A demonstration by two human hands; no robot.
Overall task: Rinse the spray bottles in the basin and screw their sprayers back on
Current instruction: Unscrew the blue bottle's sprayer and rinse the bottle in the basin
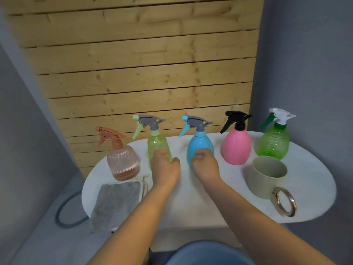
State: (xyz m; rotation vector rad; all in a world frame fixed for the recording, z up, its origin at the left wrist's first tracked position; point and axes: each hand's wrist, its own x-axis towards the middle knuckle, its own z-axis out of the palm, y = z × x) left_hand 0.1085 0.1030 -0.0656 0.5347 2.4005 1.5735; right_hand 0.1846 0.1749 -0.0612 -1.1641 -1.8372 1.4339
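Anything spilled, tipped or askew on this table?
Nothing spilled or tipped. All five spray bottles stand upright with sprayers on. One oddity: the grey cloth hangs over the table's front-left edge. The left hand grips the yellow-green bottle, the right hand the blue bottle.

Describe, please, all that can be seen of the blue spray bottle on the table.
The blue spray bottle stands upright on the white table, third from the left in a row of five. Its body is opaque, egg-shaped, and looks like plastic. The sprayer on its neck has a blue collar, a grey head, and a light blue nozzle and trigger that point left. The right hand grips its lower body from the front. No other bottle touches it.
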